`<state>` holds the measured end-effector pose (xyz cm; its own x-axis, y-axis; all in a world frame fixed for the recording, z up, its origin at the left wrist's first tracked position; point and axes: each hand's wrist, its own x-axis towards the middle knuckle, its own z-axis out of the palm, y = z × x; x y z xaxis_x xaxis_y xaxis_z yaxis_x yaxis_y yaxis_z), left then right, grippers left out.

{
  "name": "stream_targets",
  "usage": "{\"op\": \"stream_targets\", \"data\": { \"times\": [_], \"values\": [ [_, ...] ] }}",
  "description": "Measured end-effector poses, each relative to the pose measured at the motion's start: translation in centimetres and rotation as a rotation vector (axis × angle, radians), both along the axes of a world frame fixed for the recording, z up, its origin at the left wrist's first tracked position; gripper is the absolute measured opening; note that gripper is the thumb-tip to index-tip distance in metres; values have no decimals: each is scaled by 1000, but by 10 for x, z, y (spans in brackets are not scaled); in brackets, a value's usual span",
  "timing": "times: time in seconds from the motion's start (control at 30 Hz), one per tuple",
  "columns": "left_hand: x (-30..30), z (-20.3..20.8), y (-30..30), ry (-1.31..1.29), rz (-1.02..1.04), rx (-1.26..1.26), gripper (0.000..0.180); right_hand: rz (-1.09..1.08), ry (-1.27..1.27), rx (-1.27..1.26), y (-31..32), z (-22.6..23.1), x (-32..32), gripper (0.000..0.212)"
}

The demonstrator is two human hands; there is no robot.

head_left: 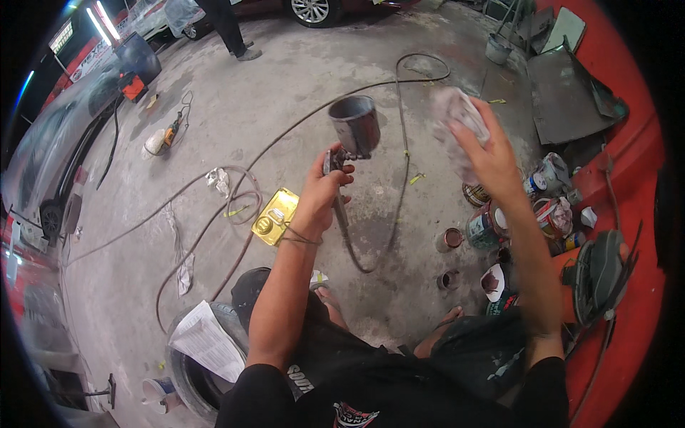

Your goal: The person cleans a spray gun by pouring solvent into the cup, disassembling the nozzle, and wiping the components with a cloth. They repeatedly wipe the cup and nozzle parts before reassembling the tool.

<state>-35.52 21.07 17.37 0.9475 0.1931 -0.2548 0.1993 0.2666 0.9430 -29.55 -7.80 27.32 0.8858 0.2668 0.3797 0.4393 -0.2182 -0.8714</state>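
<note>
My left hand is closed round the handle of a paint spray gun, held up over the floor. Its dark, paint-stained cup sits on top, and the rim faces up with no lid on it. From the handle an air hose hangs down and loops off across the concrete. To the right, my raised right hand grips a whitish, stained rag, blurred by motion. The rag is apart from the cup.
Paint cans and small cups crowd the floor at right, by a red wall. A yellow tin lies left of my arm. Papers rest on a tyre. A polisher-like tool lies farther off; a person stands at the back.
</note>
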Motion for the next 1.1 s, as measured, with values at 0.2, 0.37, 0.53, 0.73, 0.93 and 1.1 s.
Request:
{"op": "stream_targets", "data": {
  "times": [0.2,0.37,0.53,0.73,0.93,1.1],
  "values": [
    [7,4,-20,-142,26,-305,69,-117,-664,-178,142,-49,0,56],
    [-3,8,-14,-126,7,-418,73,-259,-561,-80,202,-49,4,53],
    [-20,19,-14,-120,-86,-312,82,-43,50,256,169,-44,65,46],
    [-21,-3,-6,-238,39,-266,62,-359,-545,26,206,-91,-21,56],
    [-39,25,6,-149,-166,-340,71,-16,-338,-205,163,2,-2,60],
    [-40,27,-1,-259,-437,-366,76,621,517,495,110,-18,59,56]
  ]
}}
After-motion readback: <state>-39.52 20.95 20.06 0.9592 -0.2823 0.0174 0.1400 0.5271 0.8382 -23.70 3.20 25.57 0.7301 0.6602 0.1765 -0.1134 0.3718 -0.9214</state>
